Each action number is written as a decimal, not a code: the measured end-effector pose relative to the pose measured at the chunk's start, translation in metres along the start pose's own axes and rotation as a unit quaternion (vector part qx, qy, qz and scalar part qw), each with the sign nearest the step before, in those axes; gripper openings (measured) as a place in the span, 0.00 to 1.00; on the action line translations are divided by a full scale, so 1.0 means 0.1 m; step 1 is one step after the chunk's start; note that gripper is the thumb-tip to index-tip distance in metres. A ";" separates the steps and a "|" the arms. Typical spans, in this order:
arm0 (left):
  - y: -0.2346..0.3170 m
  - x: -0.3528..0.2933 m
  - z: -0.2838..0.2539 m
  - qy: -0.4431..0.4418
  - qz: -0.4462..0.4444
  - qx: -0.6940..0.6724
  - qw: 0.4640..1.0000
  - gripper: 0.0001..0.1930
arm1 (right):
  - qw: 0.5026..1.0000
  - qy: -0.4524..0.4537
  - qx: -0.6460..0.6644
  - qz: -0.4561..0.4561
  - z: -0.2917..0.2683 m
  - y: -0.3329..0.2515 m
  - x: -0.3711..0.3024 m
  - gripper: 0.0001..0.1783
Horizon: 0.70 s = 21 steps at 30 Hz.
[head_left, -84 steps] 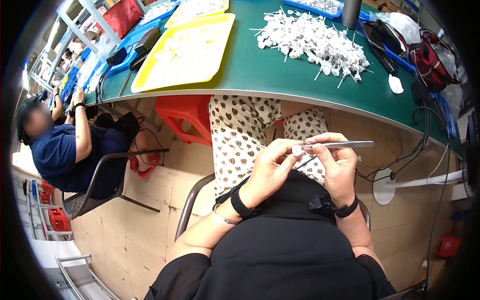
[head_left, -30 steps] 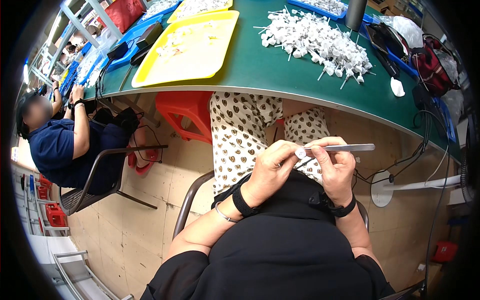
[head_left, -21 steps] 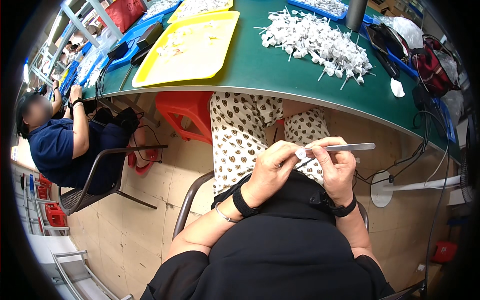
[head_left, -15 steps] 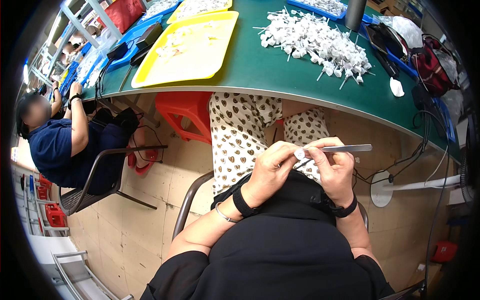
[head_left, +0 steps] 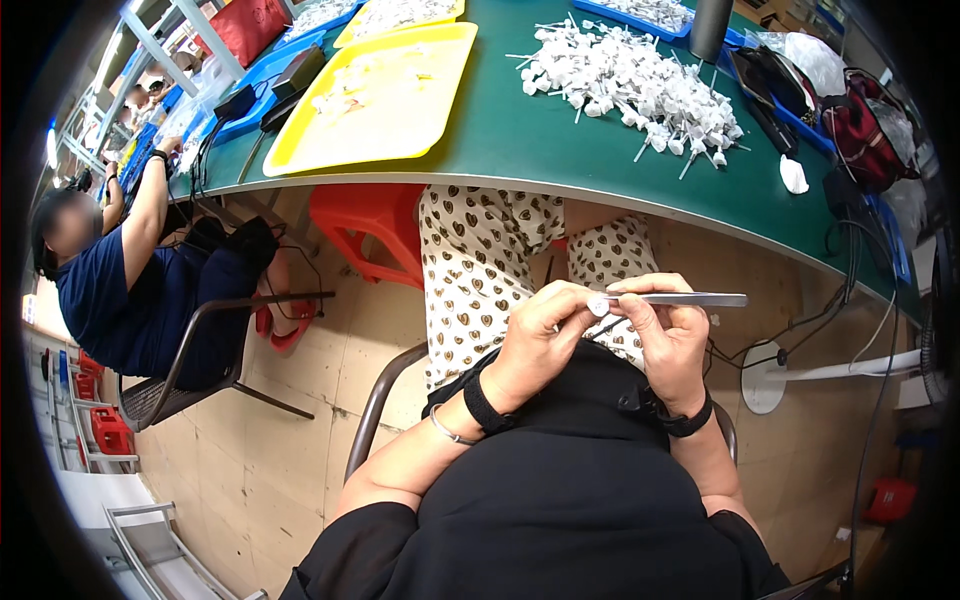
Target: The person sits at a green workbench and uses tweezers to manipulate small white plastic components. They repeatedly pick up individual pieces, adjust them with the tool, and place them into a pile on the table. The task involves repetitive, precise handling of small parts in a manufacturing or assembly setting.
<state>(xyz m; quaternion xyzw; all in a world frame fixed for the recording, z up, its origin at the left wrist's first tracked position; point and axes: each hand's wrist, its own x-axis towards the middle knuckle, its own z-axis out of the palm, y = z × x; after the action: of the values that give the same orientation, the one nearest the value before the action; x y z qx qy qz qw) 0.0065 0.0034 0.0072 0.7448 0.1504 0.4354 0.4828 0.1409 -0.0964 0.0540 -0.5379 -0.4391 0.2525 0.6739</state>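
Note:
Above my lap, my left hand (head_left: 548,338) pinches a small white round plastic part (head_left: 598,306) between thumb and fingers. My right hand (head_left: 668,342) is closed around a pair of metal tweezers (head_left: 705,299), whose back end sticks out to the right. The tweezers' tips meet the white part, though my fingers hide exactly where. On the green table ahead lies a heap of small white plastic parts with thin stems (head_left: 625,85). To its left, a yellow tray (head_left: 405,140) holds a few scattered little pieces.
A red stool (head_left: 375,235) stands under the table edge. Cables (head_left: 858,240) hang at the right beside a white stand base (head_left: 763,378). On the left, a person in dark blue (head_left: 150,280) sits on a chair. A dark red bag (head_left: 868,130) lies at the table's right end.
The tweezers in my right hand have tilted slightly; both my hands stay almost in place. The person on the left has stretched an arm farther forward over the table.

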 end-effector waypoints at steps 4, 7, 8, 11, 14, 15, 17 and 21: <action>0.03 0.00 0.00 0.003 0.000 0.012 1.000 0.06 | 0.999 -0.019 -0.040 -0.001 -0.03 0.01 0.01 0.05; 0.01 0.01 0.00 -0.002 0.020 0.022 1.000 0.06 | 0.999 -0.019 -0.037 -0.003 -0.03 0.02 0.01 0.05; 0.01 0.00 0.00 -0.002 0.017 0.021 1.000 0.06 | 1.000 -0.017 -0.026 -0.002 -0.02 0.03 0.01 0.05; 0.00 0.00 0.00 -0.002 0.008 0.018 1.000 0.06 | 1.000 -0.013 -0.016 0.007 -0.02 0.02 0.01 0.05; 0.01 -0.01 -0.01 -0.001 0.003 0.019 1.000 0.06 | 1.000 -0.017 -0.024 0.005 -0.02 0.02 0.01 0.04; 0.00 -0.01 -0.01 -0.001 0.003 0.023 1.000 0.06 | 0.999 -0.019 -0.029 0.002 -0.02 0.02 0.01 0.04; -0.01 -0.01 -0.01 -0.002 0.008 0.027 1.000 0.06 | 1.000 -0.016 -0.025 0.000 -0.01 0.02 0.01 0.04; 0.01 -0.01 -0.01 -0.002 0.008 0.034 0.999 0.06 | 1.000 -0.011 -0.029 0.001 -0.01 0.02 0.01 0.04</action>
<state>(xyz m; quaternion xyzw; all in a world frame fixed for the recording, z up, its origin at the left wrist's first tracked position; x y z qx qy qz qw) 0.0053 0.0031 0.0079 0.7628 0.1579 0.4323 0.4543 0.1425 -0.0956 0.0526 -0.5547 -0.4535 0.2461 0.6527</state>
